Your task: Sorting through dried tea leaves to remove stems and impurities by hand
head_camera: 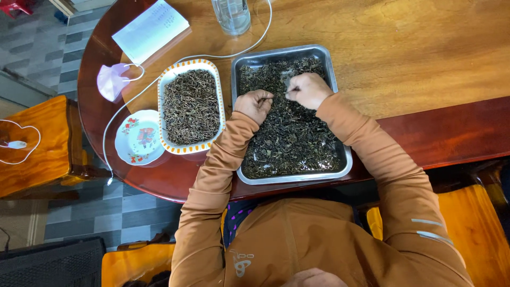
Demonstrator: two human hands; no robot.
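1. My left hand (255, 104) rests on the heap of dried dark leaves (289, 135) in the metal tray (345, 159); its fingers are curled in together, tips pressed down into the litter, and I judge they pinch a small bit, though what sits between them is too small to tell.
2. My right hand (308, 89) lies just beside it, toward the far end of the tray; thumb and forefinger are closed on each other over the leaves, the rest of the fingers folded under; whether a stem is caught there I cannot tell.
3. The leaves fill the tray nearly from wall to wall; the tray stands on the wooden table (425, 48), close to its near edge and in front of my chest.
4. They look very light, dry and brittle; I judge they crumble under a hard squeeze, so a soft pinch with the fingertips suits them; they are loose and tangled, so one piece may drag its neighbours up with it.
5. The best hold is on a single stalk or leaf edge that stands proud of the heap, taken from above.
6. To my left stands an oval dish (166, 79) with an orange-dotted rim, holding finer brown twiggy bits; beside it a small flowered saucer (127, 151), a pale face mask (110, 81), a white cable (212, 55), a paper booklet (150, 29) and a glass (232, 15).
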